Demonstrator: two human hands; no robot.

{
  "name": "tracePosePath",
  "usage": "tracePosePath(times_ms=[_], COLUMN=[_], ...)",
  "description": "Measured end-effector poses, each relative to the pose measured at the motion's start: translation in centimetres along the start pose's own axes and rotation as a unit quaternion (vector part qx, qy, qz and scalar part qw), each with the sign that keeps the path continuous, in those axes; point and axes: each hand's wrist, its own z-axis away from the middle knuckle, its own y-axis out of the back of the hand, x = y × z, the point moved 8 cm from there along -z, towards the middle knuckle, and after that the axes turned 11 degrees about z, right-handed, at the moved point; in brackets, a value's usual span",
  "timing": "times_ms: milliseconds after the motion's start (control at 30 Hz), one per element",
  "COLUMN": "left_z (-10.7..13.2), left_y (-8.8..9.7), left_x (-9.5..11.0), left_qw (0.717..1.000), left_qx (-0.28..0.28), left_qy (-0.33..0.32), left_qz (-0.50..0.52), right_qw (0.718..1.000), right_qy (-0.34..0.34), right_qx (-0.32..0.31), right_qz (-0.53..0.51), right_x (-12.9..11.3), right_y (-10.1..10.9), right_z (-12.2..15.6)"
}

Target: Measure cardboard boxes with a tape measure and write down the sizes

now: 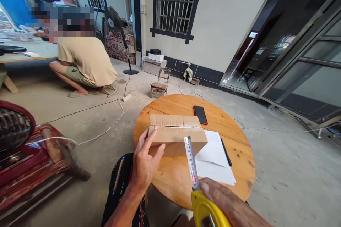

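Observation:
A closed brown cardboard box sits on a round wooden table. My left hand rests on the box's near left corner, thumb against its front face and fingers on its side. My right hand grips a yellow tape measure at the bottom of the view. Its white blade is pulled out and points up toward the box's near edge.
White paper sheets with a black pen lie right of the box. A red-edged phone lies behind it. A person crouches at the back left near a fan. A small wooden stool and white cables are on the concrete floor. A red machine stands left.

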Motion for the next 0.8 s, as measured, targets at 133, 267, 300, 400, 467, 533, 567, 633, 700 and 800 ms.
tracePosePath(times_ms=[133,267,300,400,467,533,567,633,700,800], left_z=[0.0,0.1,0.1,-0.3,-1.2,-2.6,-3.4,-4.9,-5.9,-5.8], left_y=[0.0,0.0,-0.1,0.5,1.4,2.2,2.4,2.1,0.9,-0.8], left_x=[-0.1,-0.3,-0.2,0.5,1.5,2.6,3.1,3.7,4.0,4.0], left_qw=[1.0,0.999,0.999,0.998,0.999,0.999,0.999,0.996,0.982,0.947], left_qx=[0.001,-0.031,-0.042,-0.046,-0.021,-0.002,-0.005,-0.049,-0.12,-0.187], left_qy=[0.001,0.02,0.022,0.004,-0.023,-0.043,-0.042,-0.006,0.07,0.181], left_qz=[-0.004,-0.018,-0.023,-0.035,-0.03,-0.002,0.021,0.073,0.128,0.189], right_qw=[0.998,0.999,0.999,0.999,0.999,0.998,0.998,0.996,0.991,0.98], right_qy=[-0.016,0.011,0.017,0.007,0.012,0.026,0.036,0.059,0.098,0.159], right_qx=[0.055,0.047,0.044,0.048,0.045,0.042,0.035,0.016,0.001,0.001], right_qz=[-0.031,-0.021,-0.016,-0.001,0.012,0.032,0.044,0.068,0.091,0.123], right_x=[-1.7,-4.3,-4.9,-6.0,-6.7,-7.3,-7.4,-7.5,-7.6,-7.8], right_y=[0.6,0.4,0.4,0.5,0.5,0.3,0.1,-0.7,-1.4,-2.0], right_z=[-0.4,-2.1,-2.6,-4.0,-4.5,-4.5,-4.4,-4.1,-3.6,-2.7])
